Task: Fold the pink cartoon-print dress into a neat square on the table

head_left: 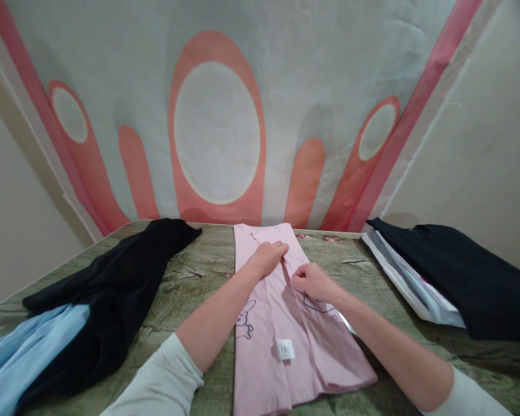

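A pink garment (pixel 286 346) with a small cartoon print and a white label lies lengthwise on the table, its sides folded toward the middle. My left hand (pixel 268 257) is closed, pinching the pink fabric near the garment's far end. Just to its right, my right hand (pixel 314 281) is also closed, gripping the edge of the folded-over right flap. The two hands are close together over the centre fold.
The wood-patterned table (pixel 199 271) holds a black garment (pixel 112 289) over light blue cloth (pixel 21 352) at the left. A stack with black fabric (pixel 459 271) on white and grey pieces (pixel 416 289) sits right. A wall hanging (pixel 216 115) with pink ovals rises behind.
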Demonstrator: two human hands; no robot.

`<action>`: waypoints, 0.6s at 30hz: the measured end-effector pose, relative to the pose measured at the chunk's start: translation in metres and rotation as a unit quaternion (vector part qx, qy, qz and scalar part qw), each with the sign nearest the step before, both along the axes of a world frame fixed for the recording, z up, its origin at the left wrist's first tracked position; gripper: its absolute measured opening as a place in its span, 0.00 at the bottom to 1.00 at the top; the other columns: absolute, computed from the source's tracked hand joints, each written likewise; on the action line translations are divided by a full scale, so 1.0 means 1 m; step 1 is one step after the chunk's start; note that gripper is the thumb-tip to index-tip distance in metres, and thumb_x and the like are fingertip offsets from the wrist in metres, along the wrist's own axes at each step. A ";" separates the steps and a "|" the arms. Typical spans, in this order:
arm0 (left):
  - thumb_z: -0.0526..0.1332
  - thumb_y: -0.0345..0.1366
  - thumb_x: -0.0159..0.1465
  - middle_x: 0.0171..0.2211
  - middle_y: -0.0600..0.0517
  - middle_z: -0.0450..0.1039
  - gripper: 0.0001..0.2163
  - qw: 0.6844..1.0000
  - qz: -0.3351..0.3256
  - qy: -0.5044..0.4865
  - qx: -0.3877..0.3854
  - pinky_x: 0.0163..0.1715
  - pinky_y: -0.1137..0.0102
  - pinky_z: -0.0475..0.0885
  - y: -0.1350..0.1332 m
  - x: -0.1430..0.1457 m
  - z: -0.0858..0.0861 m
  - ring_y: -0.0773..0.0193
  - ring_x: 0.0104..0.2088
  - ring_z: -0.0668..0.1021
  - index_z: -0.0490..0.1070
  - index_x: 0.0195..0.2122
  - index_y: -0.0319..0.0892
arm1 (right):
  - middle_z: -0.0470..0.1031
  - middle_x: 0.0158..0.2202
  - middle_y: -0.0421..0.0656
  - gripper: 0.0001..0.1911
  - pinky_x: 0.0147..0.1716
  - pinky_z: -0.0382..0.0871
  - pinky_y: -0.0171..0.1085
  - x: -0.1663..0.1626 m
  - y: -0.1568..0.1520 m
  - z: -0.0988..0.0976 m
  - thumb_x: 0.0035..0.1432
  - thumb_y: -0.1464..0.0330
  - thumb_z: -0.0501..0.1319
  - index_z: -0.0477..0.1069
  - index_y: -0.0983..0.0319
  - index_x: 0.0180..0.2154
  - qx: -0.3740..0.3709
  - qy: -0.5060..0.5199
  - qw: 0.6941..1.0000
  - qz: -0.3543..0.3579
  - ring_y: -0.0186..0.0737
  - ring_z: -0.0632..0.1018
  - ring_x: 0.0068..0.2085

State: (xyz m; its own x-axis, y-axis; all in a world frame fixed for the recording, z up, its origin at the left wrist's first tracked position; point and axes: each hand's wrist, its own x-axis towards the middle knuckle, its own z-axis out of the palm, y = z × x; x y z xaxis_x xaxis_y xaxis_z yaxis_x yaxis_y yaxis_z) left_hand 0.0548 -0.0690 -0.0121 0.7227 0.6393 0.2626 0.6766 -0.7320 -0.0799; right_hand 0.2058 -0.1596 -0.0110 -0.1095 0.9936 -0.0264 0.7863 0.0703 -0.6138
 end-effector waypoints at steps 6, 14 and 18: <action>0.53 0.29 0.63 0.36 0.48 0.70 0.05 0.998 -0.022 0.011 0.053 0.41 0.66 0.63 -0.001 0.002 0.004 0.61 0.38 0.71 0.67 0.37 0.40 | 0.75 0.27 0.44 0.08 0.27 0.56 0.31 -0.010 -0.007 -0.005 0.48 0.70 0.55 0.72 0.63 0.25 0.049 -0.079 0.995 -0.027 0.36 0.73 0.30; 0.57 0.28 0.60 0.36 0.44 0.70 0.06 0.996 -0.053 0.036 0.060 0.40 0.63 0.62 -0.005 0.003 0.013 0.57 0.41 0.69 0.72 0.29 0.39 | 0.73 0.28 0.40 0.08 0.27 0.56 0.31 -0.006 -0.014 0.006 0.50 0.67 0.57 0.70 0.62 0.34 0.009 -0.062 0.997 0.038 0.33 0.70 0.29; 0.59 0.26 0.56 0.35 0.43 0.71 0.05 0.997 -0.033 0.066 -0.011 0.39 0.63 0.64 -0.005 0.003 0.016 0.56 0.40 0.71 0.74 0.28 0.38 | 0.72 0.28 0.39 0.15 0.27 0.59 0.30 0.004 -0.011 0.011 0.48 0.68 0.59 0.71 0.63 0.40 -0.045 0.002 0.994 0.102 0.32 0.69 0.28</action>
